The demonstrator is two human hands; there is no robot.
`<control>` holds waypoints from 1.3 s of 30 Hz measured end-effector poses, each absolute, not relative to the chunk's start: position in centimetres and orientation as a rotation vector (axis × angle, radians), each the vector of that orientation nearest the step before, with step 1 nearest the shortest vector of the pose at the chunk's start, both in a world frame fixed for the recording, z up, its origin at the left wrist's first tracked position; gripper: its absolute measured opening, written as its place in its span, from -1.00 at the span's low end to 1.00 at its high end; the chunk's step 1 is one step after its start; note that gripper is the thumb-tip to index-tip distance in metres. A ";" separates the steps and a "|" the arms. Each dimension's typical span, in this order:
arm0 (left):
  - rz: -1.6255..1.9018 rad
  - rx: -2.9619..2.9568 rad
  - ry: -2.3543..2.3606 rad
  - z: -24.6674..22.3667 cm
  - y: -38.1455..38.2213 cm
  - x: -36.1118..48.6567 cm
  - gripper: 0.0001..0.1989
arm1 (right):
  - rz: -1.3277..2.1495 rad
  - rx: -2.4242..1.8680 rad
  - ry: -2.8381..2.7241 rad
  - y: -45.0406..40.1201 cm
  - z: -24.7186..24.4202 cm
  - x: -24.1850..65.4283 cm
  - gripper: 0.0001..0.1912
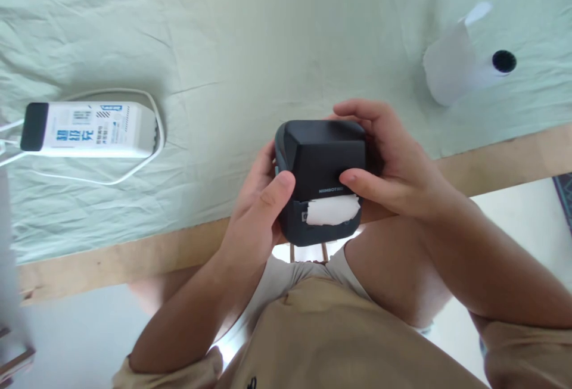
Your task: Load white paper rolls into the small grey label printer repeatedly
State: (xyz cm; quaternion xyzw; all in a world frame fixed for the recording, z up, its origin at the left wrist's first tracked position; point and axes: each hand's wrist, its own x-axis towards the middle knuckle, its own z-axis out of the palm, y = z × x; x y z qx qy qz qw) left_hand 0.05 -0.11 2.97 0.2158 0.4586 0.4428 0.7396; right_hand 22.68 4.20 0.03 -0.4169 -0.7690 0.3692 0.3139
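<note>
A black label printer [328, 159] with NIIMBOT lettering is held between my two hands, above the table's near edge. White paper [333, 210] with a ragged edge sticks out of its front slot. My left hand [263, 198] grips the printer's left side, thumb on the front corner and the other fingers mostly hidden behind the body. My right hand [388, 162] wraps the right side, its thumb pressing on the top cover near the lettering and its fingers curled around the far corner. The printer's lid looks closed.
On the left lies a white power strip [96, 130] with a black end, a white cable [156, 121] looped around it. A white paper roll [449, 67] with a loose end stands at the upper right, beside a black round-ended object [504, 61]. Pale green cloth [250, 37] covers the wooden-edged table [125, 252].
</note>
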 end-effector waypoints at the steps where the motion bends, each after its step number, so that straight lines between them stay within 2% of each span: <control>1: 0.962 0.478 1.003 3.0 -0.1 0.1 -0.51 | 0.964 -1.100 -2.043 4.2 0.1 22.7 -0.35; 4: 0.982 0.495 1.076 2.8 0.0 0.3 -0.63 | 0.938 -1.125 -2.068 4.1 0.4 22.7 -0.37; 9: 1.118 0.407 1.232 1.8 0.1 0.5 -0.86 | 0.812 -1.154 -1.946 3.8 0.5 22.0 -0.53; 13: 1.166 0.376 1.155 1.4 0.0 0.6 -0.83 | 0.616 -1.143 -1.762 3.8 0.3 21.9 -0.63; 17: 1.179 0.337 1.103 1.6 0.1 0.7 -0.80 | 0.599 -1.064 -1.808 3.7 0.6 22.4 -0.75; 27: 1.251 0.226 0.950 2.0 0.4 1.5 -0.77 | 0.882 -0.956 -1.941 3.4 1.4 22.8 -0.51; 39: 1.164 0.350 0.922 1.9 0.7 0.9 -0.80 | 0.902 -0.934 -1.940 3.2 1.5 23.0 -0.48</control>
